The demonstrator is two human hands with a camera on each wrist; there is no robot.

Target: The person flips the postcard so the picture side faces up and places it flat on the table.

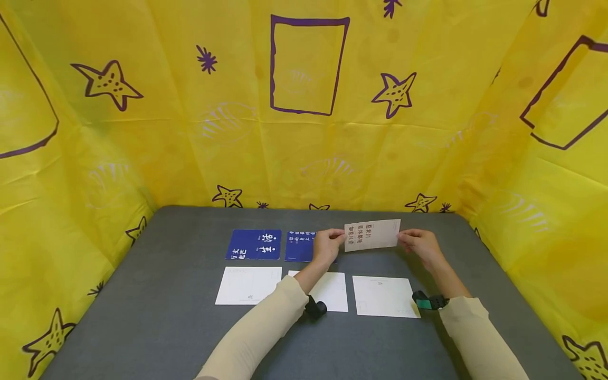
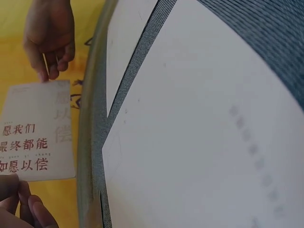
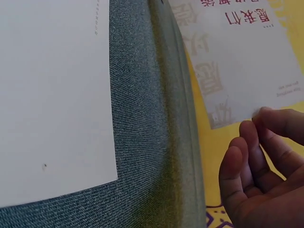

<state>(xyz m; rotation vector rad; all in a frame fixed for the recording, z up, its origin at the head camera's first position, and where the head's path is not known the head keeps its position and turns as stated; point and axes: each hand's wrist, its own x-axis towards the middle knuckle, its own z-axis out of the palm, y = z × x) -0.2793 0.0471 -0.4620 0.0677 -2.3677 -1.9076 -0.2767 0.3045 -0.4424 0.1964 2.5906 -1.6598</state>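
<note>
A pale postcard (image 1: 375, 235) with dark red Chinese characters is held up off the table between both hands. My left hand (image 1: 328, 245) pinches its left edge between thumb and fingers. On the opposite short edge, my right hand (image 1: 421, 245) pinches it near a corner; the right wrist view shows the thumb and index finger (image 3: 282, 124) meeting at the card. Beneath the hands lie two blue cards with white characters: one in full view (image 1: 254, 244), the other (image 1: 300, 245) partly covered by my left hand. Nearer me is a row of white cards (image 1: 386, 296), faces blank-looking with faint print.
The left white card (image 1: 248, 285) lies fully visible, while the middle one (image 1: 334, 291) is partly behind my left forearm. All rest on a dark grey table (image 1: 157, 316). Yellow patterned cloth (image 1: 304, 142) walls in its back and sides.
</note>
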